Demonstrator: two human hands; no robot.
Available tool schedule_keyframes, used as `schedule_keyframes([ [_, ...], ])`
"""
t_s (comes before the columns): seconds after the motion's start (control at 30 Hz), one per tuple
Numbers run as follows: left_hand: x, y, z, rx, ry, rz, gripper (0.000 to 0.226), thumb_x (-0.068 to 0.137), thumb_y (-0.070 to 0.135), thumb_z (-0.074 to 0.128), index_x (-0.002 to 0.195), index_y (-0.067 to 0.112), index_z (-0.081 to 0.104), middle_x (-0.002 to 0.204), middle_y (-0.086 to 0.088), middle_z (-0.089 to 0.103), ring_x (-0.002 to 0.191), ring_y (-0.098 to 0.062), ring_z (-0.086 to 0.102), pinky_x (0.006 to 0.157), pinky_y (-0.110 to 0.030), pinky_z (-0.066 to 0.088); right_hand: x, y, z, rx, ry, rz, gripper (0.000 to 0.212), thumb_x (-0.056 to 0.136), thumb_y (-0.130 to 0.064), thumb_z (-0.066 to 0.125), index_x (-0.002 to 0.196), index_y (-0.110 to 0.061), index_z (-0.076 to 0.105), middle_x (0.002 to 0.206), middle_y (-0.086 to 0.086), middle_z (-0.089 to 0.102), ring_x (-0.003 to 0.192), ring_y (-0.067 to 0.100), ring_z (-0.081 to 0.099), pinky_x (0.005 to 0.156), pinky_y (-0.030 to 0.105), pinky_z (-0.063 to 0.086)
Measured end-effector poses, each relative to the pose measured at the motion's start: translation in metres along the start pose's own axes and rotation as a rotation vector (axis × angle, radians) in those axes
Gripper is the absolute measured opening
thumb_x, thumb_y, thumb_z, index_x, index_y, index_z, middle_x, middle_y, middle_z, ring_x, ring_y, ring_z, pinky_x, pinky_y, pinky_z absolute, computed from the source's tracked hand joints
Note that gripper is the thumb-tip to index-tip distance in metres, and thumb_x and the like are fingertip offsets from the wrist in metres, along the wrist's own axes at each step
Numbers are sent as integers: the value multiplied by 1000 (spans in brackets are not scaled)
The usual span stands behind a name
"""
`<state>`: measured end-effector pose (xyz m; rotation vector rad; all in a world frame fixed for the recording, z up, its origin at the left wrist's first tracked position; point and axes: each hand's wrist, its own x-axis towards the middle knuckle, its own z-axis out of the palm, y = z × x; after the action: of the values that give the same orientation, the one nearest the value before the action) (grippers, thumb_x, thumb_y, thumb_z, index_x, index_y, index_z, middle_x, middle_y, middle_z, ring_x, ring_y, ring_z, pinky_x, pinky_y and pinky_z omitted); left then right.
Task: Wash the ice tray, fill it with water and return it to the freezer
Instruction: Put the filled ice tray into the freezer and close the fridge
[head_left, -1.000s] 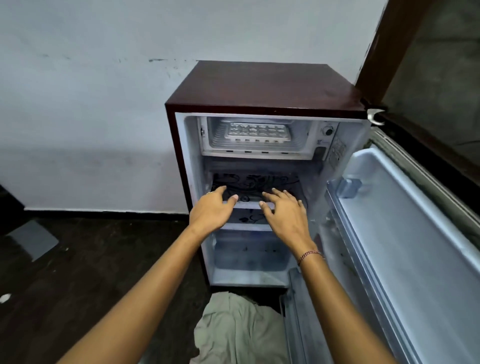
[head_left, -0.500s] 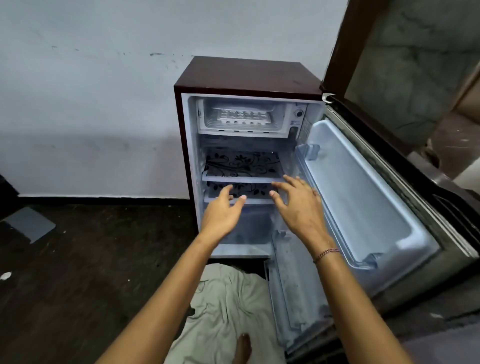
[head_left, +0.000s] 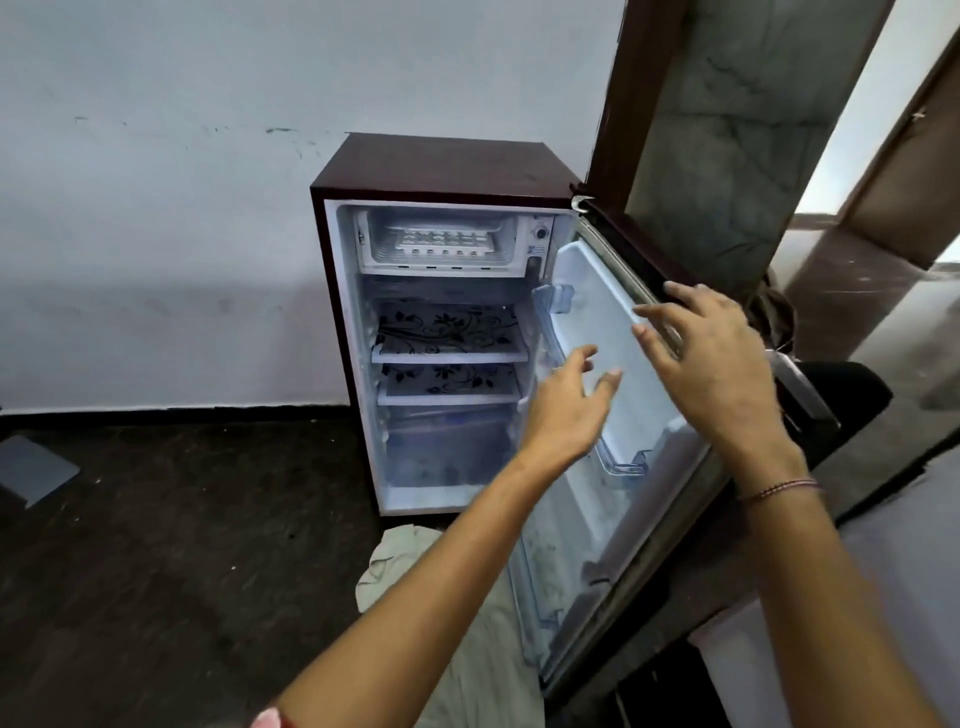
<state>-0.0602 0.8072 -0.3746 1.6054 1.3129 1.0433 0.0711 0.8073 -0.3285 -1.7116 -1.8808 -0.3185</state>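
Note:
A small maroon fridge (head_left: 441, 161) stands against the white wall with its door (head_left: 613, 322) swung open to the right. The white ice tray (head_left: 441, 241) lies inside the freezer compartment (head_left: 374, 244) at the top. My left hand (head_left: 569, 410) hovers in front of the door's inner shelf, fingers relaxed and spread, holding nothing. My right hand (head_left: 711, 364) is higher and to the right, fingers spread near the door's outer edge; contact with the edge cannot be made out.
Two shelves with black floral mats (head_left: 447, 332) and a crisper drawer (head_left: 447, 447) fill the fridge. A pale cloth (head_left: 395, 561) lies on the dark floor in front. A wooden door frame (head_left: 639, 93) and stone pillar stand to the right.
Both hands have drawn back from the fridge shelves and moved right toward the open door. The view has pulled back and up, so the fridge looks smaller.

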Motion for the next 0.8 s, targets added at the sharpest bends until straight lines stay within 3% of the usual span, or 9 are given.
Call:
schedule_keyframes([
  [0.1, 5, 25, 34, 7, -25, 86, 47, 96, 36, 48, 139, 17, 42, 139, -9, 50, 126, -23, 47, 105, -37, 37, 5, 36, -17, -29, -29, 50, 30, 93, -32, 55, 118, -20, 66, 138, 7, 52, 132, 32, 39, 106, 45, 34],
  [0.2, 12, 41, 61, 36, -30, 123, 48, 96, 34, 47, 140, 16, 40, 138, -10, 50, 126, -25, 45, 103, -35, 35, 11, 69, -23, -48, -164, 60, 33, 90, -36, 53, 118, -24, 66, 140, 6, 50, 132, 33, 39, 107, 47, 34],
  [0.3, 16, 48, 81, 42, -37, 142, 47, 96, 31, 48, 139, 13, 41, 140, -9, 48, 129, -26, 42, 106, -37, 36, 11, 87, -21, 24, -270, 44, 29, 90, -29, 57, 117, -27, 66, 139, 5, 52, 131, 27, 43, 107, 40, 34],
  [0.4, 19, 48, 93, 56, -25, 153, 46, 96, 31, 47, 136, 10, 43, 136, -10, 50, 126, -27, 45, 103, -39, 39, 9, 90, -21, 194, -249, 66, 28, 91, -18, 60, 117, -24, 67, 134, 3, 56, 128, 15, 47, 99, 22, 31],
  [0.47, 21, 47, 95, 45, 1, 156, 43, 96, 31, 46, 134, 10, 45, 133, -10, 52, 124, -27, 46, 102, -39, 39, 8, 90, -19, 228, -228, 84, 28, 91, -17, 59, 117, -24, 67, 133, 3, 56, 128, 14, 47, 97, 18, 28],
  [0.53, 20, 45, 95, 35, 26, 166, 39, 96, 30, 46, 130, 10, 48, 129, -10, 55, 120, -27, 49, 99, -38, 40, 7, 88, -17, 250, -220, 99, 28, 92, -16, 58, 117, -23, 67, 134, 3, 56, 128, 15, 46, 100, 19, 28],
  [0.63, 16, 41, 92, 23, 72, 178, 35, 97, 28, 44, 126, 11, 52, 124, -9, 59, 117, -26, 51, 96, -36, 40, 6, 77, -12, 267, -197, 108, 28, 92, -14, 56, 116, -22, 67, 133, 5, 56, 129, 16, 46, 109, 32, 32],
  [0.8, 8, 31, 71, -9, 163, 154, 32, 99, 27, 41, 124, 12, 56, 122, -7, 61, 114, -23, 52, 95, -34, 41, 6, 42, 4, 334, -129, 184, 29, 93, -11, 50, 114, -19, 69, 133, 4, 56, 127, 16, 48, 106, 27, 32],
])
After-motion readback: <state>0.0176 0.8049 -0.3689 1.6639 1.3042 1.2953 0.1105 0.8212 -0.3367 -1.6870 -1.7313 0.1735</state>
